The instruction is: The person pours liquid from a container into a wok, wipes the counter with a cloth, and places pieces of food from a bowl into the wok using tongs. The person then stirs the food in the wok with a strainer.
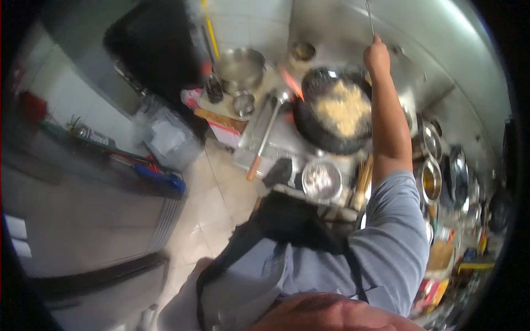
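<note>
My right hand (377,54) is closed around the end of a thin metal rod (370,19) at the top, with the arm stretched out past the wok. Below and to the left of it, pale yellow food (345,108) lies in bubbling liquid in a black wok (326,134) on the stove. A ladle (269,131) with a wooden handle rests on the metal surface left of the wok. Nearer my body stands a metal bowl (322,180) with whitish pieces inside. My left hand is not in view.
A large pot (239,67) and a small strainer (243,103) stand left of the stove. Metal bowls (430,179) line the right side. Flames show at the wok's left edge. A plastic-lined bin (170,137) stands beside the tiled floor (207,204).
</note>
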`<move>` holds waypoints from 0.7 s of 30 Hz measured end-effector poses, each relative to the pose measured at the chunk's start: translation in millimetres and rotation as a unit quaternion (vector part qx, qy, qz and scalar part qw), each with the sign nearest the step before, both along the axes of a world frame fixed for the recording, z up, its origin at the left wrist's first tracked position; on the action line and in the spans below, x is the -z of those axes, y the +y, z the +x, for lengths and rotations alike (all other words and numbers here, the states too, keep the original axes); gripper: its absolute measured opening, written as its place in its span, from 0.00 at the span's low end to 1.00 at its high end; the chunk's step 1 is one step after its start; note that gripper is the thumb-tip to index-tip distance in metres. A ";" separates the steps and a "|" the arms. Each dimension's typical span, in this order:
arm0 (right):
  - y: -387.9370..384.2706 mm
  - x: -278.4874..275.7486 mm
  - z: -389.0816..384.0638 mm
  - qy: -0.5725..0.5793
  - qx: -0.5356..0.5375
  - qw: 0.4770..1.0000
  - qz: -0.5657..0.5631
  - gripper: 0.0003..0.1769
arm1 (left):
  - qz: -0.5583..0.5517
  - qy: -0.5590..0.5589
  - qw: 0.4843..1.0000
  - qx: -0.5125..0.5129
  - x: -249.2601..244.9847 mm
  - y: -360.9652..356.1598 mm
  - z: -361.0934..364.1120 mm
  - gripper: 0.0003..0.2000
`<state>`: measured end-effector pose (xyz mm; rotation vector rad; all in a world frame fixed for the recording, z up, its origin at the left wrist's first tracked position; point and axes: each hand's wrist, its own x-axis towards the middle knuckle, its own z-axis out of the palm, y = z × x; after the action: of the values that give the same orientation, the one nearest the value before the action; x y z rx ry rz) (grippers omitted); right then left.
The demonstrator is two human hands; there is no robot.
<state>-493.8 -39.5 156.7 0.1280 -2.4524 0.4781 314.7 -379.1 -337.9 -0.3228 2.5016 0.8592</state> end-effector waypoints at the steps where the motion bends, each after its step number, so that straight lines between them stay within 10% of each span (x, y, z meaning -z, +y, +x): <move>1: 19.2 16.4 25.5 0.051 -0.016 0.998 -0.033 0.20 | 0.000 -0.001 1.000 0.026 0.8 -6.5 -6.3 0.10; 5: 105.0 67.2 140.4 -0.125 -0.091 0.951 -0.269 0.17 | 0.004 0.002 0.993 0.114 10.2 -24.7 -58.5 0.11; 10: 206.5 144.8 175.4 -0.093 -0.006 0.990 -0.102 0.25 | -0.083 0.089 0.951 0.283 48.4 -50.3 -148.1 0.12; 16: 273.1 179.6 164.2 -0.208 0.008 0.978 0.016 0.27 | -0.080 0.040 0.970 0.227 -32.4 -32.0 -206.0 0.13; 19: 246.9 126.4 204.4 -0.497 -0.016 0.791 -0.356 0.17 | 0.114 0.010 0.993 -0.025 11.8 -30.2 -182.6 0.12; 21: 247.2 130.5 212.7 -0.523 -0.051 0.740 -0.419 0.17 | 0.003 0.050 0.991 0.123 -9.7 -14.8 -181.1 0.12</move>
<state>-281.1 207.8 26.2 -0.5363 -2.9016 2.1178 133.5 -393.8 -328.2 0.0312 2.5602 0.7992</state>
